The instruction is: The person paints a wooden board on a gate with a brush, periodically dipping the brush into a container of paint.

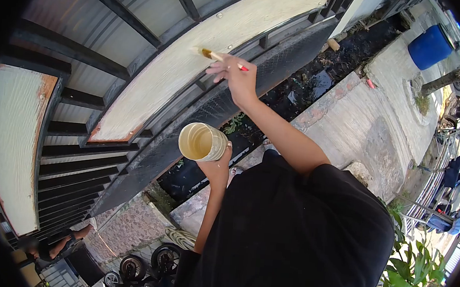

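Note:
My right hand [237, 79] is closed on the handle of a paintbrush [215, 56], with some fingers loosely extended. The brush's bristles are at the face of a long, cream-painted board [166, 67] fixed to a dark metal fence. Lower down, my left hand [217, 166] grips a pale plastic cup [219, 143], wrapped round its side and base. The cup is tilted so its mouth faces me, and its inside looks cream or yellowish. Reddish-brown bare patches show at the board's lower end.
Another cream board [14, 139] is on the fence at the left. Below the fence runs a ditch [314, 80] with dark water, beside a concrete walkway [343, 119]. A blue barrel [430, 47] stands at upper right. A person [57, 243] and motorbikes [146, 268] are at lower left.

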The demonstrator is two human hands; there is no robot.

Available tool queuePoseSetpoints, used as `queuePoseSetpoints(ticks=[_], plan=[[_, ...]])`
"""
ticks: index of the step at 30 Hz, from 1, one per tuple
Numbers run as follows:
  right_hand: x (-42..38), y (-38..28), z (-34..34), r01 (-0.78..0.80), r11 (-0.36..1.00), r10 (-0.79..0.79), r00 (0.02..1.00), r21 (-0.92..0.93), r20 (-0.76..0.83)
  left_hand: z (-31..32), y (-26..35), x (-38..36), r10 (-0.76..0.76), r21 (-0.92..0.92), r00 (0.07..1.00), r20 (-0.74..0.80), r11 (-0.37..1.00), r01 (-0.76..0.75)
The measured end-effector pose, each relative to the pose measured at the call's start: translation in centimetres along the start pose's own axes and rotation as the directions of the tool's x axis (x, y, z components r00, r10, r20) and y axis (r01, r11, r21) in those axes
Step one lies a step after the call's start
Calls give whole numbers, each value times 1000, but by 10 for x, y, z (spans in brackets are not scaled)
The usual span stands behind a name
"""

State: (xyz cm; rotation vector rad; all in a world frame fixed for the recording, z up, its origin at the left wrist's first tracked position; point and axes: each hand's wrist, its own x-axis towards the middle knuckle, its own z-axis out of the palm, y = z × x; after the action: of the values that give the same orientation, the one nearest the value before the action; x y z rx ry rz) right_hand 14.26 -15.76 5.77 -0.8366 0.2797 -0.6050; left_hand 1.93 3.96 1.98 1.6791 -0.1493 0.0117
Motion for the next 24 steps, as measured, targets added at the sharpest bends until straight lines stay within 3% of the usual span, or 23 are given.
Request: queuePoseSetpoints(ticks=[3, 5, 7, 11, 13, 14, 16, 17, 19, 21, 22, 24], plan=[[62, -48, -37, 235, 972, -230, 942, -8, -244, -7, -3, -5, 2, -25, 1000, -12, 1000, -2], [87, -67, -57, 399, 917, -372, 838, -17, -399, -14, -5, -7, -1, -12, 1000, -29, 1000, 0], [86, -74, -45, 459, 884, -443, 760, -90, -475, -19, -10, -7, -6, 2, 999, -35, 1000, 6], [26, -27, 29, 300, 949, -314, 914, -92, -257, -23, -23, -6, -18, 27, 999, -40, 999, 19], [-14, -11, 51, 139, 987, -145, 987, -84, -69, -22, -26, -4, -19, 26, 999, -46, 999, 20], [-23, -11, 53, 142, 986, -149, 986, -86, -75, -22, -28, -3, -28, 16, 999, -27, 999, 29], [-34, -12, 54, -27, 996, 39, 988, -80, 149, -20, -24, -1, -40, 6, 999, -3, 999, 40], [-24, -16, 50, -27, 996, 39, 988, -82, 149, -18, -22, -1, -28, -4, 1000, -8, 1000, 28], [15, -32, 28, 131, 991, -127, 987, 40, -98, -19, -14, -3, -17, -17, 1000, -23, 1000, 17], [42, -54, 8, 309, 951, -292, 908, 11, -302, -22, -9, -6, 8, 4, 999, -35, 1000, -8], [50, -58, 5, 305, 952, -288, 912, 12, -292, -23, -8, -6, 9, 2, 999, -45, 1000, -8], [59, -58, 3, 490, 871, -455, 770, -42, -447, -27, -7, -8, 0, -34, 999, -45, 999, -2]])
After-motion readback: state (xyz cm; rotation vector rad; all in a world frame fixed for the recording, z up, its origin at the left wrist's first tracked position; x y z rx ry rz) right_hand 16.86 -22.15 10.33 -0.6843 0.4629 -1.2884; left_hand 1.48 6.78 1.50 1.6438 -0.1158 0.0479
